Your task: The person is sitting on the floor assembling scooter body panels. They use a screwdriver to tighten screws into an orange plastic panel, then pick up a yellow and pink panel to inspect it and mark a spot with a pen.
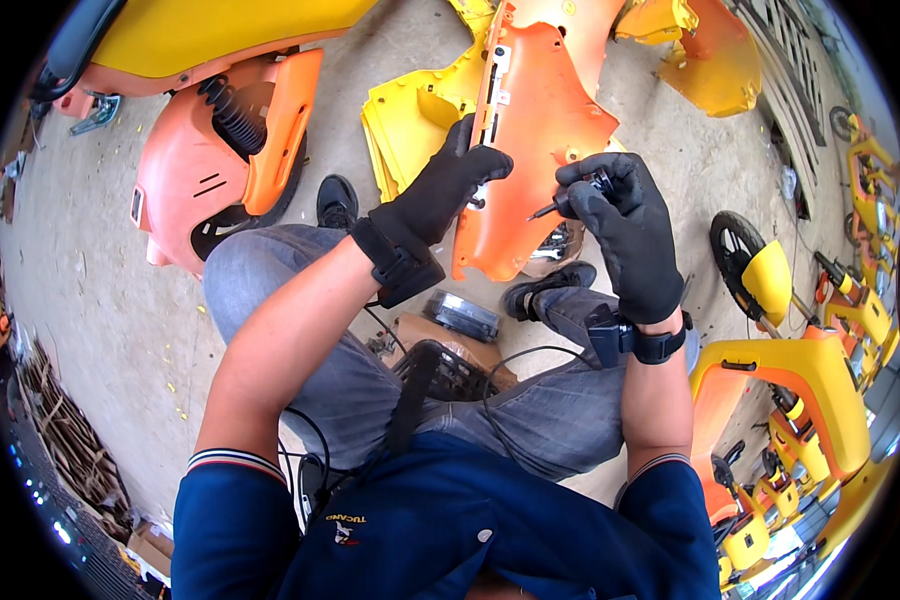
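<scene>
My left hand (440,195), in a black glove, grips the left edge of an orange plastic body panel (535,120) and holds it upright in front of me. My right hand (625,225), also in a black glove, is closed on a small screwdriver (560,207) with a black handle. Its tip points left at the panel's inner face. I am seated, with my jeans-clad knees below the panel and black shoes (337,200) on the concrete floor.
Yellow panels (410,120) lie stacked behind the orange one. An orange and yellow scooter shell (220,150) stands at the left. More yellow scooter bodies (810,390) crowd the right side. A cardboard piece with a dark part (460,318) lies between my feet.
</scene>
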Demonstrator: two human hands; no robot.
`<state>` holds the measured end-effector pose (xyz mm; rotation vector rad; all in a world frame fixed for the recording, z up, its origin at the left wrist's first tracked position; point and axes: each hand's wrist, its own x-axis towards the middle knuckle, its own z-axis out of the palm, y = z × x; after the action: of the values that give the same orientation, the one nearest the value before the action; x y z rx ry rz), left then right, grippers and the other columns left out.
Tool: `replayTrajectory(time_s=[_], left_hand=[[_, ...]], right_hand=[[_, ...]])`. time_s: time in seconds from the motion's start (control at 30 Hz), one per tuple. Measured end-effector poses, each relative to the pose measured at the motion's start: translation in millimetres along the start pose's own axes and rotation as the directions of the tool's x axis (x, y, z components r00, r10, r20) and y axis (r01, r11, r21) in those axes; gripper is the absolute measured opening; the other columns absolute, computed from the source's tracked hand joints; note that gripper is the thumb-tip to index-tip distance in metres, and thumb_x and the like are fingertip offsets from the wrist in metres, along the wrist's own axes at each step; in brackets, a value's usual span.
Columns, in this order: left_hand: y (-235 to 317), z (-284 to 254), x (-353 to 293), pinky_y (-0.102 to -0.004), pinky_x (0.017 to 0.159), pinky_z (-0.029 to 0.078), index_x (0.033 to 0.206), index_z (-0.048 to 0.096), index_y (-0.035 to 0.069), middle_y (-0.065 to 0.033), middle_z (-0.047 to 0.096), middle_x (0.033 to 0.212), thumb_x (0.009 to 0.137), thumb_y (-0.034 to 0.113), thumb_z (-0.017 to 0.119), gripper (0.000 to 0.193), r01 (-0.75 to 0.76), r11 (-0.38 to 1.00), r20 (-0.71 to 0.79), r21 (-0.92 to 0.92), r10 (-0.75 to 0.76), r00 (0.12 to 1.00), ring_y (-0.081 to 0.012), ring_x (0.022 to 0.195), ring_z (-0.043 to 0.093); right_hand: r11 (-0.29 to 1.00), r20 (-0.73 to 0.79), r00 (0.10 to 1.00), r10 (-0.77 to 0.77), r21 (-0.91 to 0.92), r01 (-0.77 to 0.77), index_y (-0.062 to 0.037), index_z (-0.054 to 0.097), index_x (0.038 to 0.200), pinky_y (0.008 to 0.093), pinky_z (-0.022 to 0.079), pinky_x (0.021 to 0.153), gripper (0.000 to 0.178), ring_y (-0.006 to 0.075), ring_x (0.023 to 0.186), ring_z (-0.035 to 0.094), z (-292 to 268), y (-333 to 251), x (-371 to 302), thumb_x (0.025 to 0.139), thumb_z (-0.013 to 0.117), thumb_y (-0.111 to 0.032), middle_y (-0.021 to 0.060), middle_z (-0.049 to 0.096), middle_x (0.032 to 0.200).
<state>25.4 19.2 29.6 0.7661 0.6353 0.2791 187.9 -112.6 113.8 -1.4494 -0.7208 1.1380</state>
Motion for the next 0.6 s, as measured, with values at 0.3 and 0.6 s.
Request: replayTrajectory(time_s=[0.3,0.6], left_hand=[[0,-2,0,-0.0249,0.072,0.048,0.134,0.043,0.007,-0.0027,0.057,0.103,0.086,0.026,0.064,0.056,-0.091,0.994,-0.013,0.067,0.092,0.996,-0.0076,0.087,0.054],[-3,-7,3,-0.025,0.07,0.047,0.13,0.044,0.008,-0.0006,0.056,0.097,0.085,0.026,0.063,0.052,-0.095,0.993,-0.033,0.065,0.097,0.995,-0.0073,0.081,0.053]], right_hand=[[0.999,-0.065,0.997,0.027,-0.04,-0.03,0.0026,0.055,0.115,0.0213,0.052,0.07,0.026,0.007,0.078,0.059,14,-8,-9,0.092,0.062,-0.005,0.0053,0.063,0.088],[0.992,0.069,0.996,0.053,-0.115,-0.045,0.0012,0.061,0.111,0.0213,0.052,0.072,0.021,0.0055,0.085,0.06,14,4,-13,0.092,0.065,-0.006,0.005,0.066,0.099]])
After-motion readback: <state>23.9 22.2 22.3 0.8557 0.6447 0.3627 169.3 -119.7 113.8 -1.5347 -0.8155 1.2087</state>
